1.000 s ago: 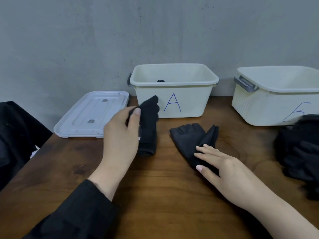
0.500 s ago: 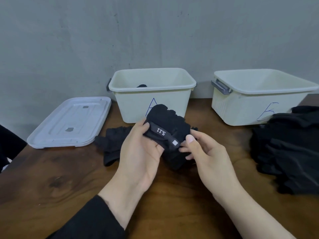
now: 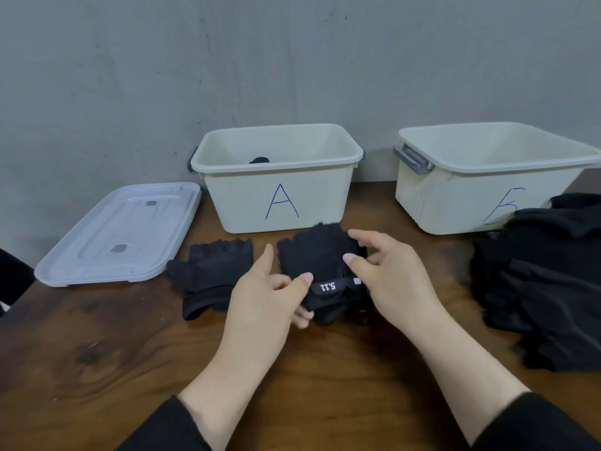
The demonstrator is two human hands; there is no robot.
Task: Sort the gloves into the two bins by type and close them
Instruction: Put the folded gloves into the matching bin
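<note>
A black fingerless glove with a "5.11" wrist strap lies in front of bin A. My left hand pinches its cuff beside the strap, thumb on top, forefinger pointing away. My right hand grips the glove's right side at the strap's end. A second black fingerless glove lies flat on the table just left of my left hand. Bin A is open and a dark glove shows inside. Bin B stands open at the right.
A pale lid lies flat on the wooden table, left of bin A. A heap of black gloves fills the table's right side in front of bin B. A grey wall runs behind the bins. Dark cloth shows at the left edge.
The first glove went down on the table at the left. Both hands took up the strapped glove and have lowered it toward the table, the strap now nearer me.
</note>
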